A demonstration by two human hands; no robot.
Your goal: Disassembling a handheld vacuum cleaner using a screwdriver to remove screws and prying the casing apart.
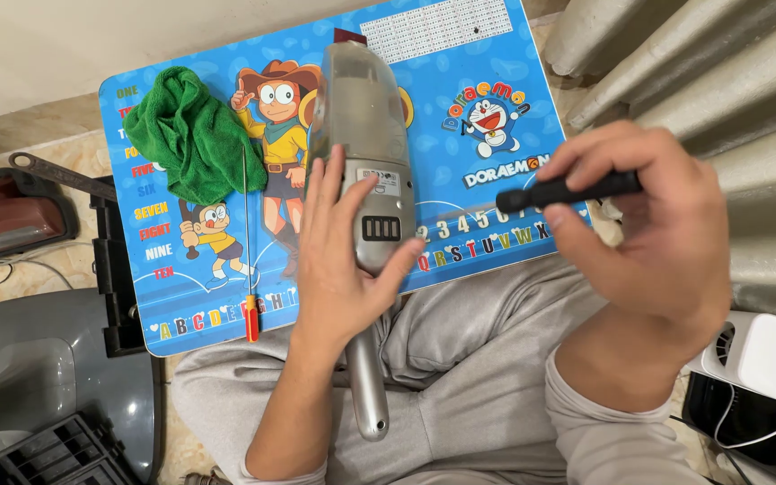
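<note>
A grey handheld vacuum cleaner point(361, 117) lies lengthwise on a small blue cartoon-printed table point(487, 54), its silver handle point(368, 395) reaching back over my lap. My left hand point(339, 260) rests flat on the vacuum's body next to a black vent, fingers spread. My right hand point(648, 224) is closed around a black-handled tool point(568, 190), held level above the table's right edge with its end pointing left toward the vacuum.
A crumpled green cloth point(192, 133) and a thin screwdriver with an orange handle point(250, 260) lie on the table's left half. Dark plastic housings point(42, 377) and a wrench point(56, 172) lie on the floor at left. A white device point(765, 355) sits at right.
</note>
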